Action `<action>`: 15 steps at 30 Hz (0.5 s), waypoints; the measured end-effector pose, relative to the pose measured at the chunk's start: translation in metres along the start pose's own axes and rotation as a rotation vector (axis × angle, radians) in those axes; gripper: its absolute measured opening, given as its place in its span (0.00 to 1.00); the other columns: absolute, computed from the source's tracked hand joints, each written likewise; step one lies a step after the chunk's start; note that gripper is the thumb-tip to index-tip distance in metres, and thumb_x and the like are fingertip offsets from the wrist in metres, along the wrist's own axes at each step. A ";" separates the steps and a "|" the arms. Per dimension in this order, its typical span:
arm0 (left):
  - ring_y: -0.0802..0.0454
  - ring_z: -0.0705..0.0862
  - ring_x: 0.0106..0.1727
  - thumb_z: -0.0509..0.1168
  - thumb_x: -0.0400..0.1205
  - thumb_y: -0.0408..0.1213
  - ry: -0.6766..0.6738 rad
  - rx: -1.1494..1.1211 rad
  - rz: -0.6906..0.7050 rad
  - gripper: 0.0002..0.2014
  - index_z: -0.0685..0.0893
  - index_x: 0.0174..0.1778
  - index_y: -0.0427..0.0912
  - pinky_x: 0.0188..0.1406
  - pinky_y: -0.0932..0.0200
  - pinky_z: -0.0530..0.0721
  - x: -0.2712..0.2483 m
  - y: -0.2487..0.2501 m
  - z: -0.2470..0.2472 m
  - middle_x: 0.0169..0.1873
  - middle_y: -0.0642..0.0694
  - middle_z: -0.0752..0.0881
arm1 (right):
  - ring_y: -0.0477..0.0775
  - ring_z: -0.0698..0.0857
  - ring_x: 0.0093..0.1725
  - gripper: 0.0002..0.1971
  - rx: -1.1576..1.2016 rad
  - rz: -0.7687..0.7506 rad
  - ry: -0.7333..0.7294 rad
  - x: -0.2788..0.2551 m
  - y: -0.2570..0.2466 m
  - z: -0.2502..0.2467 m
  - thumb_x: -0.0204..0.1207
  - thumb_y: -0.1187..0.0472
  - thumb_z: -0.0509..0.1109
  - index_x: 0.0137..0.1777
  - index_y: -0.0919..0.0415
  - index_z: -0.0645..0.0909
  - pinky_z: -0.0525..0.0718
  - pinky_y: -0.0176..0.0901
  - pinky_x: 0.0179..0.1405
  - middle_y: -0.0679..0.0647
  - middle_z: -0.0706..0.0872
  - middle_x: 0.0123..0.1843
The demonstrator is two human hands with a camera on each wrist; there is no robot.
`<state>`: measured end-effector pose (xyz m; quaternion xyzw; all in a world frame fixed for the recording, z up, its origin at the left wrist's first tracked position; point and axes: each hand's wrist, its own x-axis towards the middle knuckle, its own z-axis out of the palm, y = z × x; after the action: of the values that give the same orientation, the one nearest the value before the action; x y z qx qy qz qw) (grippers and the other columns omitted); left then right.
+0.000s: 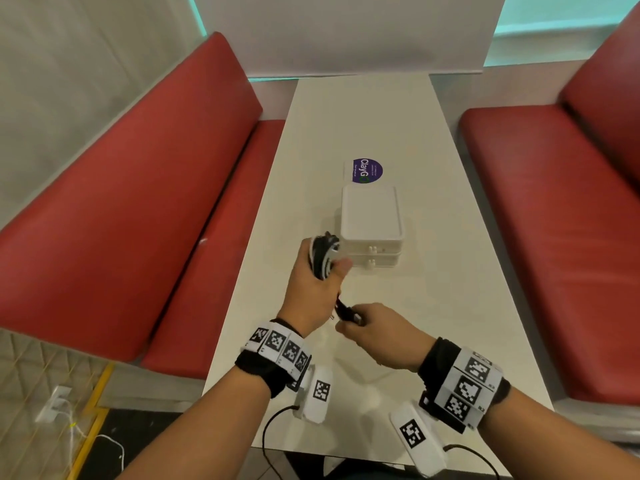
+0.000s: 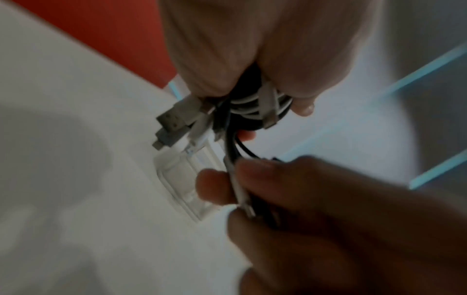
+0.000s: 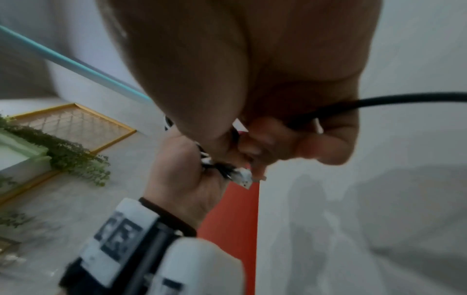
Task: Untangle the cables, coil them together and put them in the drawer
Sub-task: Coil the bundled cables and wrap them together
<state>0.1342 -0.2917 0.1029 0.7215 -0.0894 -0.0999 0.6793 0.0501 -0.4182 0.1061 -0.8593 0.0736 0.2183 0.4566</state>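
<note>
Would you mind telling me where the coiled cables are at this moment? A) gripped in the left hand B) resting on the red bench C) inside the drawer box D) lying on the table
A: the left hand grips the black and white coil above the table, while the right hand pinches the loose ends; both drawers of the box look closed.

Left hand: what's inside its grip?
The left hand holds a black-and-white coil of cables, with USB plugs sticking out. The coil's inner loops are hidden under the fingers.
</note>
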 end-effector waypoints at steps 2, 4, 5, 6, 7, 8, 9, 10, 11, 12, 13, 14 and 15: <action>0.62 0.86 0.43 0.75 0.81 0.43 -0.053 0.311 0.114 0.18 0.75 0.61 0.55 0.46 0.65 0.84 0.001 -0.001 -0.002 0.46 0.59 0.86 | 0.42 0.70 0.20 0.14 -0.089 -0.025 -0.113 -0.005 -0.008 -0.005 0.85 0.52 0.67 0.46 0.62 0.86 0.69 0.33 0.27 0.45 0.77 0.27; 0.60 0.86 0.47 0.75 0.80 0.49 -0.117 0.541 0.104 0.19 0.74 0.61 0.56 0.44 0.64 0.82 0.003 -0.001 -0.007 0.47 0.58 0.86 | 0.39 0.74 0.20 0.12 -0.147 -0.061 -0.176 -0.011 -0.016 -0.013 0.86 0.55 0.66 0.53 0.57 0.91 0.70 0.27 0.24 0.42 0.79 0.23; 0.59 0.86 0.47 0.75 0.79 0.52 -0.166 0.597 0.055 0.19 0.75 0.60 0.56 0.44 0.62 0.82 0.004 -0.001 -0.009 0.47 0.58 0.87 | 0.38 0.75 0.20 0.12 -0.165 -0.083 -0.177 -0.012 -0.019 -0.018 0.86 0.57 0.66 0.54 0.56 0.91 0.71 0.26 0.25 0.40 0.80 0.22; 0.59 0.86 0.47 0.74 0.79 0.55 -0.219 0.617 0.000 0.18 0.77 0.59 0.56 0.44 0.61 0.81 0.003 -0.003 -0.011 0.47 0.58 0.88 | 0.37 0.76 0.22 0.11 -0.197 -0.103 -0.159 -0.014 -0.021 -0.024 0.85 0.57 0.67 0.54 0.55 0.92 0.71 0.27 0.26 0.40 0.80 0.23; 0.59 0.87 0.47 0.73 0.79 0.57 -0.272 0.607 -0.048 0.17 0.79 0.58 0.57 0.45 0.60 0.81 0.002 -0.006 -0.012 0.47 0.57 0.88 | 0.37 0.77 0.25 0.09 -0.233 -0.123 -0.123 -0.015 -0.022 -0.030 0.84 0.56 0.69 0.52 0.54 0.92 0.72 0.28 0.29 0.41 0.81 0.25; 0.58 0.87 0.44 0.71 0.80 0.58 -0.315 0.576 -0.080 0.14 0.81 0.56 0.57 0.43 0.58 0.83 0.000 -0.007 -0.012 0.46 0.56 0.89 | 0.37 0.79 0.28 0.07 -0.257 -0.144 -0.077 -0.016 -0.023 -0.037 0.82 0.55 0.71 0.50 0.53 0.92 0.73 0.29 0.32 0.41 0.83 0.29; 0.54 0.87 0.39 0.69 0.83 0.57 -0.350 0.522 -0.116 0.10 0.83 0.53 0.57 0.40 0.54 0.84 -0.003 -0.008 -0.013 0.43 0.54 0.90 | 0.38 0.82 0.34 0.05 -0.251 -0.173 -0.038 -0.017 -0.024 -0.044 0.80 0.56 0.73 0.49 0.52 0.92 0.78 0.33 0.37 0.41 0.87 0.34; 0.49 0.86 0.35 0.66 0.84 0.56 -0.377 0.449 -0.171 0.10 0.84 0.49 0.55 0.34 0.50 0.85 -0.008 -0.009 -0.012 0.40 0.51 0.89 | 0.38 0.85 0.39 0.05 -0.219 -0.206 -0.015 -0.019 -0.024 -0.051 0.79 0.58 0.75 0.48 0.52 0.92 0.81 0.35 0.43 0.41 0.91 0.40; 0.47 0.83 0.30 0.64 0.85 0.56 -0.393 0.359 -0.256 0.12 0.84 0.46 0.52 0.28 0.51 0.83 -0.012 -0.010 -0.010 0.37 0.48 0.88 | 0.38 0.87 0.41 0.06 -0.191 -0.244 -0.002 -0.020 -0.025 -0.056 0.78 0.61 0.75 0.47 0.51 0.93 0.82 0.33 0.45 0.41 0.93 0.44; 0.47 0.80 0.28 0.63 0.86 0.57 -0.403 0.267 -0.351 0.15 0.84 0.44 0.49 0.25 0.53 0.80 -0.016 -0.011 -0.008 0.35 0.45 0.85 | 0.37 0.86 0.42 0.07 -0.182 -0.283 -0.001 -0.022 -0.026 -0.060 0.78 0.64 0.75 0.46 0.51 0.93 0.80 0.27 0.43 0.41 0.93 0.45; 0.49 0.78 0.26 0.62 0.86 0.57 -0.411 0.184 -0.430 0.17 0.84 0.42 0.48 0.24 0.55 0.77 -0.020 -0.012 -0.005 0.35 0.43 0.83 | 0.36 0.86 0.41 0.08 -0.181 -0.310 -0.002 -0.023 -0.026 -0.062 0.78 0.65 0.75 0.46 0.51 0.93 0.78 0.24 0.41 0.42 0.94 0.43; 0.50 0.76 0.25 0.61 0.86 0.59 -0.413 0.111 -0.494 0.19 0.84 0.42 0.48 0.23 0.57 0.75 -0.023 -0.013 -0.002 0.35 0.42 0.82 | 0.36 0.86 0.40 0.09 -0.171 -0.326 0.004 -0.022 -0.025 -0.063 0.78 0.66 0.75 0.46 0.51 0.93 0.77 0.23 0.41 0.43 0.93 0.42; 0.50 0.75 0.24 0.61 0.86 0.62 -0.412 0.043 -0.550 0.21 0.83 0.42 0.48 0.23 0.58 0.73 -0.025 -0.013 0.000 0.35 0.41 0.82 | 0.37 0.86 0.40 0.08 -0.159 -0.333 0.032 -0.022 -0.023 -0.064 0.77 0.65 0.76 0.46 0.50 0.92 0.77 0.24 0.40 0.43 0.93 0.41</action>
<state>0.1096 -0.2842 0.0908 0.6975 -0.0288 -0.4210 0.5792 0.0583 -0.4589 0.1645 -0.8964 -0.0798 0.1309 0.4160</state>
